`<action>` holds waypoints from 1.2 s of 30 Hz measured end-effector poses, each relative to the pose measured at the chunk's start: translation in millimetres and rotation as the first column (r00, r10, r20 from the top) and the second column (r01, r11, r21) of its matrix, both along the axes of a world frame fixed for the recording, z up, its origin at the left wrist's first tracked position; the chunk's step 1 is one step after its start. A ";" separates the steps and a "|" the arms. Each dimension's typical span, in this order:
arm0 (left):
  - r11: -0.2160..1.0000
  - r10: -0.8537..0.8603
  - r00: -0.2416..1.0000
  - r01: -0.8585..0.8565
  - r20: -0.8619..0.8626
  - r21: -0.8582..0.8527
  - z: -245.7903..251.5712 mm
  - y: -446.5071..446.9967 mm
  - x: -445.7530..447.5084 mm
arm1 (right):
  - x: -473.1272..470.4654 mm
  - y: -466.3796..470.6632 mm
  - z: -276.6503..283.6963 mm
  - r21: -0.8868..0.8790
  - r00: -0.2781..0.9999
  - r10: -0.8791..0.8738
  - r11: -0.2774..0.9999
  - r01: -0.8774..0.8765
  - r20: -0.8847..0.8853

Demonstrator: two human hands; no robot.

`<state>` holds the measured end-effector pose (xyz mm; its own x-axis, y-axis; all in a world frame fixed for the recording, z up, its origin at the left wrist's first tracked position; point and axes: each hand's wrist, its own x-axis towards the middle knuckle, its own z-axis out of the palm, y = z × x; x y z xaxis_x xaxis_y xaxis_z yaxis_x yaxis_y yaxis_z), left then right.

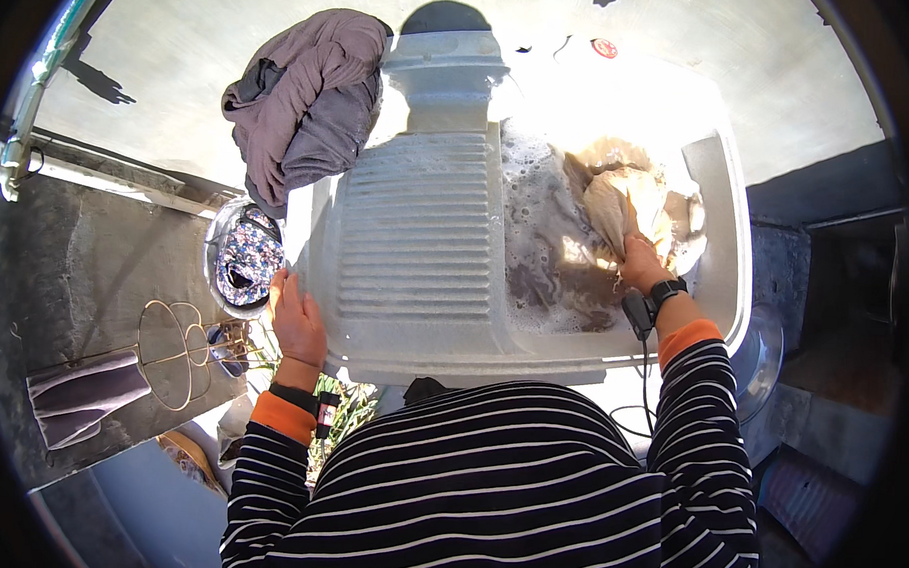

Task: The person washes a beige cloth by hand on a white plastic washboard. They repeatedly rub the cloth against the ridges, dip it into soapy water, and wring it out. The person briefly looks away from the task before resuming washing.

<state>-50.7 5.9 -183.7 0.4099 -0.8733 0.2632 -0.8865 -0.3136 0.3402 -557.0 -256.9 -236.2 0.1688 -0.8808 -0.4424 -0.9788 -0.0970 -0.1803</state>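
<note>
Over the basin of a laundry sink [407,342], my right hand [643,264] grips a bunched, light-coloured wet cloth [615,199]. Soapy brownish water [552,295] surrounds the cloth, with grey fabric partly under the suds. My left hand [297,320] rests against the sink's left edge, fingers extended, holding nothing. Between the two hands lies the ribbed washboard [418,238] of the sink. Strong sunlight washes out the far side of the basin.
A mauve-grey blanket or towel [311,99] hangs over the sink's far left corner. Below it stands a metal bucket [213,275] with floral fabric [249,258] inside. A wire stand [168,353] and a folded grey cloth [86,399] are at left. A clear plastic tub [763,362] sits at right.
</note>
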 end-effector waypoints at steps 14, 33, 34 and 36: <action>1.000 -0.015 1.000 0.015 0.002 -0.024 -2.9 0.5 0.6 | -54.7 -67.6 144.8 -0.001 0.372 -0.225 0.854 0.520 0.900; 0.999 -0.003 0.998 0.001 -0.056 -0.037 0.0 0.1 0.0 | -35.7 -11.0 -36.9 -0.125 0.985 0.003 0.992 0.019 0.174; 0.999 -0.012 0.998 0.009 -0.059 -0.046 1.1 -0.2 -0.3 | -31.8 -5.7 -48.4 -0.095 0.972 -0.032 0.994 0.056 0.231; 0.999 -0.003 0.996 0.000 -0.090 -0.032 2.9 -0.2 -1.2 | -25.3 -2.0 -45.3 0.061 0.874 -0.305 0.950 0.305 0.379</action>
